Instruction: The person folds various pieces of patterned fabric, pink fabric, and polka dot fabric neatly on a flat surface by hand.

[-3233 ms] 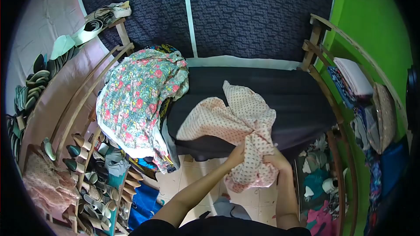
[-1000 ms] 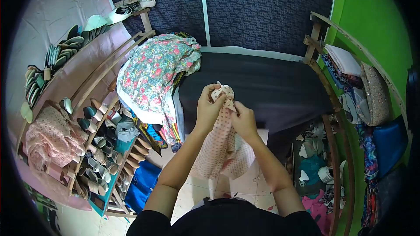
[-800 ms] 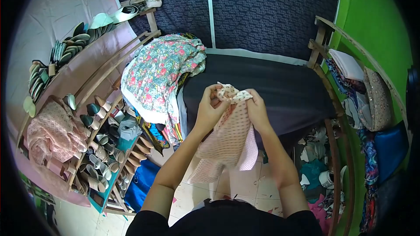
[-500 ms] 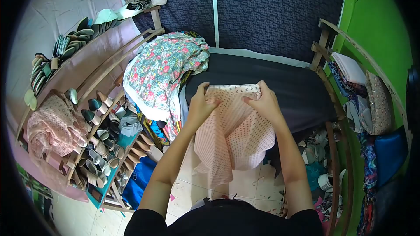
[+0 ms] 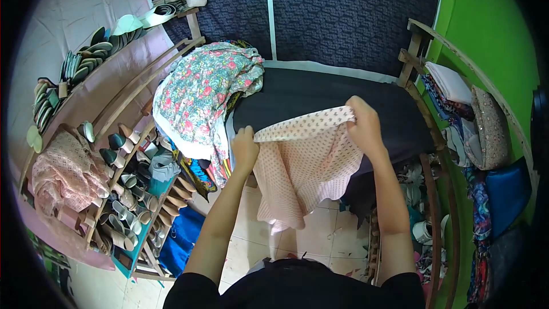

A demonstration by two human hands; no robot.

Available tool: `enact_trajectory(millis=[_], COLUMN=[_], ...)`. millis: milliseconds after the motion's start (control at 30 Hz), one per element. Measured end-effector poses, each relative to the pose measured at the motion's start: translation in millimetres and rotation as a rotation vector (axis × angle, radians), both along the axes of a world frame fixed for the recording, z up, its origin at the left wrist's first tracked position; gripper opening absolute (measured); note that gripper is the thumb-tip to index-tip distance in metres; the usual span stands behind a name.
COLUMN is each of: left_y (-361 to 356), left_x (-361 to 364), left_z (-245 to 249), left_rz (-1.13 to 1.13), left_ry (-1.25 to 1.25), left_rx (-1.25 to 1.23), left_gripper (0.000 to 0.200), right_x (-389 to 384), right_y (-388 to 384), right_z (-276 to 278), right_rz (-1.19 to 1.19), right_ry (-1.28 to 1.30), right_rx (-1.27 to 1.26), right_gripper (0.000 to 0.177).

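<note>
A pale pink cloth (image 5: 303,163) with small dark printed motifs hangs between my two hands. Its top edge is folded over and pulled out in a slanting band, higher on the right. My left hand (image 5: 245,150) is closed on the left corner of that edge. My right hand (image 5: 364,126), raised higher and farther out, grips the right corner. The lower part drapes in loose folds over the tiled floor. Just behind the cloth lies a black covered surface (image 5: 331,94).
A bundle of floral fabric (image 5: 203,91) lies left on the black surface. Wooden racks with several shoes (image 5: 126,214) and a pink lace cloth (image 5: 71,169) stand at the left. Folded fabrics (image 5: 452,83) and a blue cushion-like item (image 5: 508,197) rest on the right rack.
My hands have moved apart, the left one outward and down, the right one outward. The cloth's top edge is now stretched wider and tilted, and the view has shifted slightly.
</note>
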State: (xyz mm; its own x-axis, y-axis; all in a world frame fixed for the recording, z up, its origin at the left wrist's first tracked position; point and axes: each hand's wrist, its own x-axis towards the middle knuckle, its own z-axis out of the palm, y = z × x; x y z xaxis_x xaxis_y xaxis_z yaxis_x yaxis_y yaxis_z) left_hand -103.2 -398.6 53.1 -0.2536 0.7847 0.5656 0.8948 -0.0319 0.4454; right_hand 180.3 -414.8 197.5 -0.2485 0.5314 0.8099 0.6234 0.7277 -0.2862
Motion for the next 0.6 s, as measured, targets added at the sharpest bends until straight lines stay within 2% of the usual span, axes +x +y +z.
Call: enact_trajectory(millis=[67, 100, 200, 233, 267, 333, 400, 433, 533, 567, 600], left_y=[8.6, 9.0, 19.0, 13.6, 8.6, 17.9, 14.3, 15.1, 23.9, 20.8, 20.4], left_x=[-10.1, -15.2, -21.8, -15.4, -12.9, -30.2, -39.3, -45.9, -70.6, -75.0, -82.2], left_z=[-12.8, -16.4, -22.6, -7.2, 10.2, 18.9, 34.8, 39.8, 38.7, 38.4, 38.5], left_rz=[0.003, 0.005, -0.08, -0.136, -0.129, -0.129, -0.145, -0.147, -0.103, -0.103, -0.108], left_ry=[-0.232, -0.263, -0.61, -0.656, -0.675, -0.456, -0.41, -0.479, -0.296, -0.26, -0.281], left_rx=[-0.216, -0.237, 0.019, 0.159, 0.183, 0.21, 0.234, 0.177, 0.07, 0.166, 0.156], left_gripper=[0.01, 0.012, 0.012, 0.014, 0.013, 0.013, 0.015, 0.017, 0.019, 0.023, 0.023], right_x=[13.2, 22.4, 46.1, 53.9, 62.4, 83.4, 107.9, 118.7, 149.3, 158.8, 162.1], right_y=[-1.4, -2.0, -0.3, -1.1, -1.5, 4.8, 10.3, 13.3, 16.6, 16.6, 15.2], right_z=[5.8, 9.0, 6.3, 1.8, -3.8, -21.6, -35.8, -43.2, -57.3, -58.3, -56.6], right_rz=[-0.015, -0.021, -0.092, -0.146, -0.2, -0.291, -0.39, -0.454, -0.62, -0.654, -0.688], right_ry=[0.035, 0.048, -0.054, -0.112, -0.171, -0.15, -0.106, -0.103, -0.083, -0.073, -0.062], right_rx=[-0.028, -0.057, -0.092, -0.113, -0.135, -0.138, -0.158, -0.18, -0.227, -0.228, -0.228], right_gripper=[0.016, 0.016, 0.017, 0.018, 0.019, 0.019, 0.02, 0.021, 0.025, 0.026, 0.027])
